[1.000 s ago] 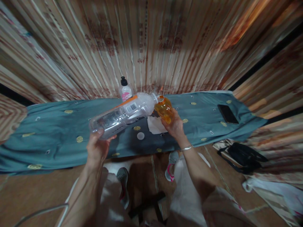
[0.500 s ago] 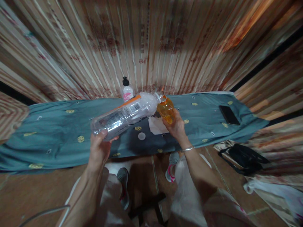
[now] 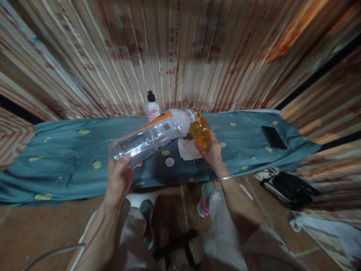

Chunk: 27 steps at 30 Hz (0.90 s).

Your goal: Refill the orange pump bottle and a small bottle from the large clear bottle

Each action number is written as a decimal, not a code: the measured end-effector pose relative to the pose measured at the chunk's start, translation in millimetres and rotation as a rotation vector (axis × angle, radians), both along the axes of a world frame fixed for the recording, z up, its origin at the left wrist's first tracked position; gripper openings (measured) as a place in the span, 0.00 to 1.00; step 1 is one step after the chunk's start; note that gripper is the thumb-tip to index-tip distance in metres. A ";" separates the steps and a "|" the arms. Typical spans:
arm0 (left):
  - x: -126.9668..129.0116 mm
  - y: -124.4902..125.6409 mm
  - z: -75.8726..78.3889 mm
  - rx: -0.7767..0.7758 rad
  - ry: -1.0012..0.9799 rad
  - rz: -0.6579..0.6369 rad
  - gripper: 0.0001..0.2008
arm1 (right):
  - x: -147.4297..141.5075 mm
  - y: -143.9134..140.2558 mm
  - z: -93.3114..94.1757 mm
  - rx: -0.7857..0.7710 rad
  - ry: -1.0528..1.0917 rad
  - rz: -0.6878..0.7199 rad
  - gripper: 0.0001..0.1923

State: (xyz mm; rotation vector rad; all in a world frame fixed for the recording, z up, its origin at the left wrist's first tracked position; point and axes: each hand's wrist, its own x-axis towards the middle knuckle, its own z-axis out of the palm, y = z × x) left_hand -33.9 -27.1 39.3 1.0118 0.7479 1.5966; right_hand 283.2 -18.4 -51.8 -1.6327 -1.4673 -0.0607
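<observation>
My left hand (image 3: 121, 171) is closed round the base of a large clear plastic bottle (image 3: 149, 137) with an orange-edged label. The bottle leans with its mouth to the right, raised a little above its base. My right hand (image 3: 211, 148) grips a small amber bottle (image 3: 200, 131), tilted toward the clear one. The two mouths meet, or nearly so; I cannot tell whether liquid passes between them. Below them lie a white round cap (image 3: 169, 162) and a white folded tissue (image 3: 189, 149).
A teal patterned cloth (image 3: 70, 158) covers the long table. A white and pink bottle with a black top (image 3: 152, 107) stands at the back. To the right lies a black phone (image 3: 273, 137). A black bag (image 3: 293, 188) is on the floor, and a curtain (image 3: 158, 49) hangs behind.
Both bottles and both hands stay in nearly the same pose. Everything sits a few pixels further right, which looks like a slight head movement.
</observation>
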 end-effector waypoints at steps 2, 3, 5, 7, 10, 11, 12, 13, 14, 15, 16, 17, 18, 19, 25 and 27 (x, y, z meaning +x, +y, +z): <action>0.2 0.0 -0.1 0.007 0.006 -0.001 0.34 | 0.1 0.2 -0.6 0.013 -0.007 -0.007 0.34; 0.3 0.0 -0.2 0.009 0.007 -0.002 0.34 | 0.1 0.3 -0.8 0.017 -0.008 -0.009 0.34; 0.4 -0.1 -0.5 0.006 0.006 -0.001 0.32 | 0.3 0.4 -0.8 0.019 -0.006 -0.010 0.34; 0.2 -0.1 -1.0 -0.001 0.004 0.005 0.32 | 0.4 0.2 -0.1 0.019 -0.004 -0.005 0.33; -0.1 0.0 -1.4 -0.029 -0.006 0.018 0.34 | 0.3 0.0 1.1 0.009 -0.002 0.004 0.32; -0.1 0.1 -1.3 -0.044 -0.011 0.021 0.35 | 0.3 0.0 1.3 0.007 -0.002 0.004 0.32; 0.1 0.1 -1.1 -0.056 -0.017 0.023 0.36 | 0.3 0.0 1.2 0.006 -0.002 0.004 0.32; 0.2 0.0 -0.9 -0.066 -0.020 0.026 0.36 | 0.5 0.2 0.8 0.008 -0.002 0.003 0.32; 0.4 0.0 -0.5 -0.073 -0.021 0.029 0.37 | 0.6 0.3 0.3 0.011 -0.003 0.002 0.32; 0.7 -0.1 -0.2 -0.077 -0.019 0.032 0.38 | 0.8 0.4 -0.2 0.015 -0.003 0.003 0.33; 0.9 -0.1 0.1 -0.079 -0.015 0.036 0.38 | 1.0 0.5 -0.7 0.017 -0.003 0.004 0.33; 1.0 -0.1 0.2 -0.079 -0.009 0.038 0.39 | 1.1 0.6 -1.1 0.017 -0.002 0.004 0.34; 1.1 -0.2 0.3 -0.077 -0.003 0.039 0.39 | 1.1 0.6 -1.3 0.015 -0.001 0.003 0.34; 1.1 -0.2 0.3 -0.074 0.003 0.038 0.39 | 1.0 0.5 -1.2 0.013 0.000 0.002 0.34; 1.4 -1.2 0.2 -0.045 0.015 0.030 0.36 | -0.5 -0.5 2.4 -0.009 0.011 -0.012 0.32; 1.7 -1.5 0.6 -0.022 0.026 0.022 0.35 | -0.8 -0.9 3.6 -0.019 0.015 -0.015 0.32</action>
